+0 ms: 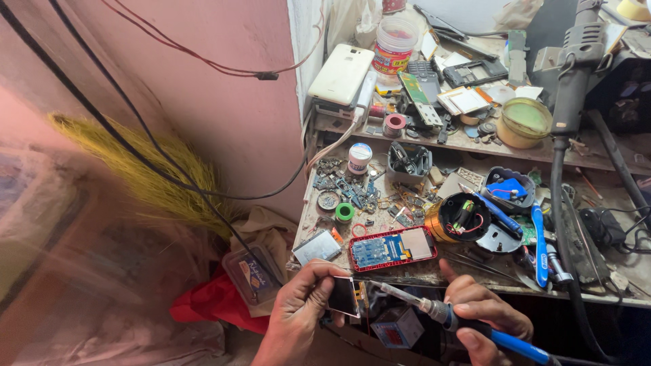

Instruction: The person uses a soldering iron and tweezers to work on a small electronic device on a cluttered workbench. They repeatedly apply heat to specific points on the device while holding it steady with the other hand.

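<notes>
Our left hand pinches a small display module just off the cluttered workbench's front edge; our right hand grips a blue-handled soldering iron, its tip near the module, beside the opened red phone.

Two bare hands, bare forearms (no sleeves, no rings)

small dark screen in left hand, red-labelled tub on shelf

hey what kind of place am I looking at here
Most likely a small phone repair bench. The right hand holds a soldering iron to a small screen in the left hand, with an opened red phone and loose parts on the workbench.
</notes>
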`<state>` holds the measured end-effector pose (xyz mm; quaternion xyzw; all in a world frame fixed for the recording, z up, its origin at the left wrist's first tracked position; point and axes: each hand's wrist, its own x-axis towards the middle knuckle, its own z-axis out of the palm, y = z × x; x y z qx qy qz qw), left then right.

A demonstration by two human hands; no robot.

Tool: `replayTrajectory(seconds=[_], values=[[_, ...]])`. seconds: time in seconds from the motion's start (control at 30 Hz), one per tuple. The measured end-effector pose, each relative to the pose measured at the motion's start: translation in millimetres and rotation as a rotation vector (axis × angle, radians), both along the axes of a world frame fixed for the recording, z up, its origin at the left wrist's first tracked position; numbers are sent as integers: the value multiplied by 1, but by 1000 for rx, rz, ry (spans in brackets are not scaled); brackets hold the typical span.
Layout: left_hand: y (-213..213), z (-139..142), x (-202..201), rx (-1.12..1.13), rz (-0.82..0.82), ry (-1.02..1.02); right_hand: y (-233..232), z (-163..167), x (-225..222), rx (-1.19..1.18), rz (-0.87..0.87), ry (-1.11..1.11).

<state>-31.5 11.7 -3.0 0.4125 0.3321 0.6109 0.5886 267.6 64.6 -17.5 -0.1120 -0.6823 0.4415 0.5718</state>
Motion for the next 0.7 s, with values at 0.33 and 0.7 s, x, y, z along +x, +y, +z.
replayTrajectory(seconds=[0.33, 0.7], values=[[0, -5, 1, -21, -16, -59, -2, -1, 2, -27, 10, -35], [-1, -2, 1, -59, -28, -72, -1, -4, 8, -9, 38, -62]])
